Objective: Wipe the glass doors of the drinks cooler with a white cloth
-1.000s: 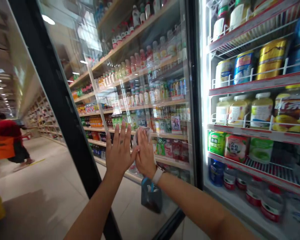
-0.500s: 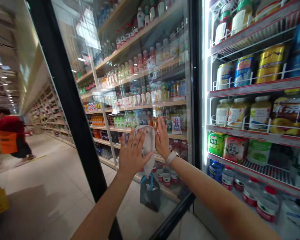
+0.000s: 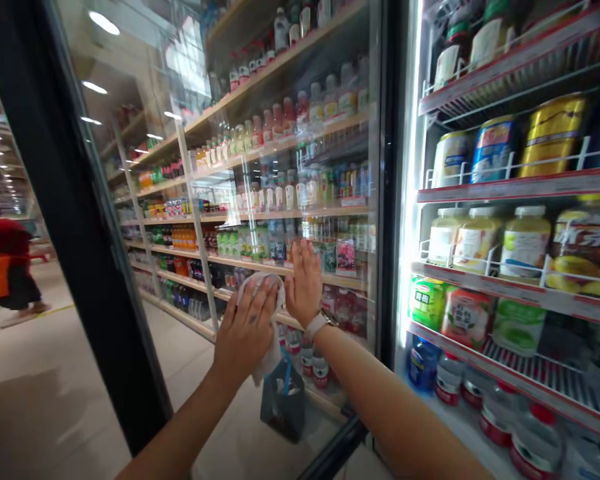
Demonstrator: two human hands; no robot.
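My left hand [image 3: 247, 327] lies with fingers stretched over a pale cloth [image 3: 273, 350], pressing it to the glass of an open cooler door [image 3: 87, 267]. Part of the cloth shows above the fingers and hangs below the palm. Just to the right, my right hand [image 3: 305, 283] is held flat with its fingers up against the same pane, nothing visible in it. A light-banded watch [image 3: 317, 325] is on that wrist. Its palm is hidden.
On the right, lit cooler shelves [image 3: 520, 190] hold bottles, cans and cartons. Long drink shelves [image 3: 280, 143] and a dark container [image 3: 283, 403] with a blue strip show through the glass. A person in red [image 3: 3, 253] is at the far left.
My left hand and the cloth have moved left and slightly down, with more cloth now under the fingers. My right hand stays beside it. The view has shifted.
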